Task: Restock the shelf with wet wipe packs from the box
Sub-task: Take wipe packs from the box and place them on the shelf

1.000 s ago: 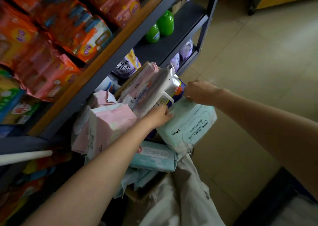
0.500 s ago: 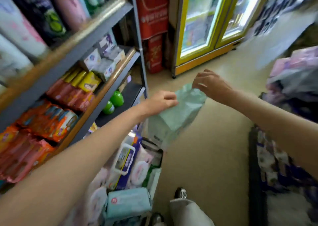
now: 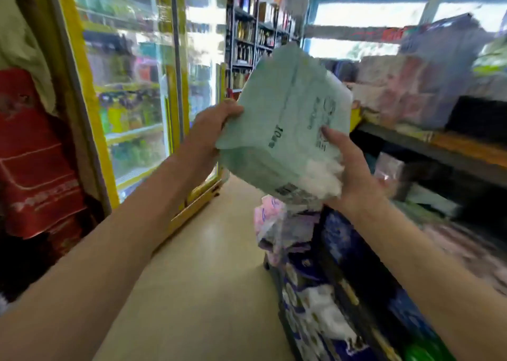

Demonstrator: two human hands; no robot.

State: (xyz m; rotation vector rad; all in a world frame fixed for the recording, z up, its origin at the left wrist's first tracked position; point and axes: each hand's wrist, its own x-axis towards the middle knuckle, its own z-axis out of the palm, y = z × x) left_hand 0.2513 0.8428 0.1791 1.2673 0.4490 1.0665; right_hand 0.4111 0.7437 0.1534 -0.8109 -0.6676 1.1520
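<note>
A pale green wet wipe pack (image 3: 285, 124) with dark print is held up at chest height in the aisle, tilted. My left hand (image 3: 211, 130) grips its left edge. My right hand (image 3: 348, 168) holds its lower right corner from underneath, thumb on the front. A shelf (image 3: 439, 152) with a wooden edge runs along the right, behind the pack. The box is out of view.
A yellow-framed drinks fridge (image 3: 137, 86) stands on the left, with red cartons (image 3: 35, 154) beside it. Stacked packs in plastic (image 3: 277, 223) and dark blue packages (image 3: 343, 251) sit on the floor at the right. Beige floor (image 3: 208, 278) runs between them. The view is blurred.
The pack has been lifted out of the box and carried up. My view swung from the left shelf and box across to the aisle and the right-hand shelf. Both hands keep hold.
</note>
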